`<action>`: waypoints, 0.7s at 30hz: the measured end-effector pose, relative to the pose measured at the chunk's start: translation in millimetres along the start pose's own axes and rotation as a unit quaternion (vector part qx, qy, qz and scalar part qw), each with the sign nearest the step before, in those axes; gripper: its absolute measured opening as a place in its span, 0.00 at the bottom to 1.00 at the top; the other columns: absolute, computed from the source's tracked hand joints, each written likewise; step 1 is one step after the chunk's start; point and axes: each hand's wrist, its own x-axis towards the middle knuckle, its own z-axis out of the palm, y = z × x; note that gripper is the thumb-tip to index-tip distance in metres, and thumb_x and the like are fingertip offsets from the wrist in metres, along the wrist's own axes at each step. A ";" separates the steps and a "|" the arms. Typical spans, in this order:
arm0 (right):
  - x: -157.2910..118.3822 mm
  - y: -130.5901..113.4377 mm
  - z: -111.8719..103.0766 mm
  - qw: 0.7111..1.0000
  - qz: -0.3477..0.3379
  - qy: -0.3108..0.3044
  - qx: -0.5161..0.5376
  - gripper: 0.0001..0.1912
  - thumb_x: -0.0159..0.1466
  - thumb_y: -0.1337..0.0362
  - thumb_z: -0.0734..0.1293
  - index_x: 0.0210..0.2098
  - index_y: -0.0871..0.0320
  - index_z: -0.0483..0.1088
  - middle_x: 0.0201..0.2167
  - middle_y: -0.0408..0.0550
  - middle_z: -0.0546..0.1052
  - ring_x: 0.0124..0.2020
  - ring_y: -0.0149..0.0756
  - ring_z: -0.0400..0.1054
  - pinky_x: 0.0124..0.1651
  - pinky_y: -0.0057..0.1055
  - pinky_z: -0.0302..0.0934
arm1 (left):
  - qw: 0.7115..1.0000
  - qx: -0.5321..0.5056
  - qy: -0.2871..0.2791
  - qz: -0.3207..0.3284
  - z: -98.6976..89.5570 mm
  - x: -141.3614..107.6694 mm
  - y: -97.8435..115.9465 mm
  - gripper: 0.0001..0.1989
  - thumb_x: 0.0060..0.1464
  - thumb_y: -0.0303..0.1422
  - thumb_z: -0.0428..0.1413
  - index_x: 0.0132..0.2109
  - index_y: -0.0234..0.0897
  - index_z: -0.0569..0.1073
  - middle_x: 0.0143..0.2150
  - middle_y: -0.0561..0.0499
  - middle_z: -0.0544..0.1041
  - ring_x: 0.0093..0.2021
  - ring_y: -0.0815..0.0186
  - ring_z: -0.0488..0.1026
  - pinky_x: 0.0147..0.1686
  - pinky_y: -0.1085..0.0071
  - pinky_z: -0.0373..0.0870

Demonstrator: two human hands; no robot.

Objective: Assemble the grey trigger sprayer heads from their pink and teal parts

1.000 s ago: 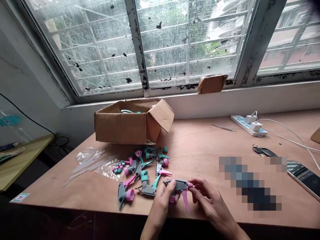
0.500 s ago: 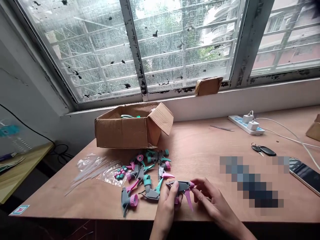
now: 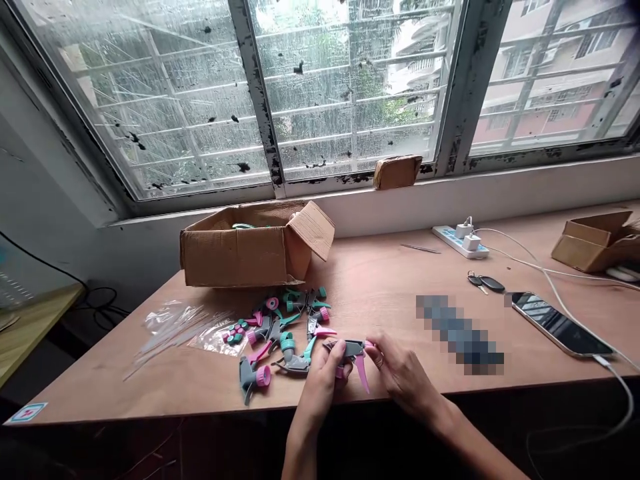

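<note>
In the head view, the left hand [image 3: 321, 377] grips a gray-and-pink trigger sprayer head [image 3: 355, 348] at the lower centre of the frame, thumb across its gray body. Its pink trigger hangs downward. The right hand [image 3: 400, 368] pinches the pink nozzle [image 3: 369, 344] at the sprayer head's right end.

Just left of the hands, more sprayer heads [image 3: 249, 379] in gray, pink and teal lie jumbled on the wooden table [image 3: 370, 287], with small pink and teal caps [image 3: 235, 331] beside them. Thin clear tubes [image 3: 163, 341] lie farther left. An open cardboard box [image 3: 233, 259] stands behind the pile, left of the frame's centre.
</note>
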 end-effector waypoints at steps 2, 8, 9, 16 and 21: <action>4.1 1.1 -2.1 1.000 0.007 -0.015 0.002 0.20 0.77 0.52 0.54 0.34 0.54 0.67 0.27 0.43 0.72 0.27 0.36 0.68 0.32 0.30 0.63 | 1.000 0.001 -0.003 0.008 -1.5 2.3 -3.5 0.22 0.60 0.53 0.58 0.39 0.37 0.65 0.25 0.60 0.61 0.23 0.74 0.52 0.23 0.76 0.45; 2.8 6.8 -4.6 0.995 0.032 -0.045 0.083 0.15 0.75 0.51 0.58 0.51 0.54 0.67 0.37 0.47 0.76 0.32 0.36 0.72 0.33 0.29 0.68 | 0.999 -0.032 0.011 0.029 -2.9 9.4 -13.0 0.22 0.59 0.51 0.60 0.39 0.37 0.66 0.27 0.59 0.62 0.24 0.74 0.54 0.24 0.75 0.47; 1.1 8.3 -4.4 0.992 0.040 -0.049 0.105 0.16 0.74 0.51 0.61 0.53 0.53 0.66 0.41 0.49 0.76 0.36 0.37 0.74 0.35 0.30 0.69 | 0.999 -0.038 0.016 0.029 -2.6 9.5 -13.4 0.22 0.58 0.51 0.61 0.40 0.37 0.66 0.28 0.59 0.63 0.24 0.75 0.55 0.24 0.75 0.47; -3.0 16.2 -6.9 0.974 0.086 -0.055 0.203 0.15 0.70 0.51 0.68 0.49 0.53 0.70 0.36 0.46 0.75 0.33 0.37 0.72 0.35 0.32 0.66 | 0.999 -0.043 -0.010 0.005 -2.6 2.8 -9.7 0.22 0.58 0.51 0.62 0.42 0.37 0.66 0.30 0.57 0.65 0.27 0.74 0.59 0.26 0.77 0.52; 0.3 12.5 -9.8 0.964 0.108 -0.052 0.239 0.19 0.68 0.47 0.68 0.47 0.55 0.71 0.27 0.41 0.73 0.28 0.34 0.69 0.30 0.29 0.61 | 0.999 -0.037 -0.014 0.002 -1.7 -1.4 -7.6 0.19 0.61 0.49 0.60 0.43 0.38 0.66 0.30 0.57 0.65 0.28 0.74 0.59 0.28 0.77 0.53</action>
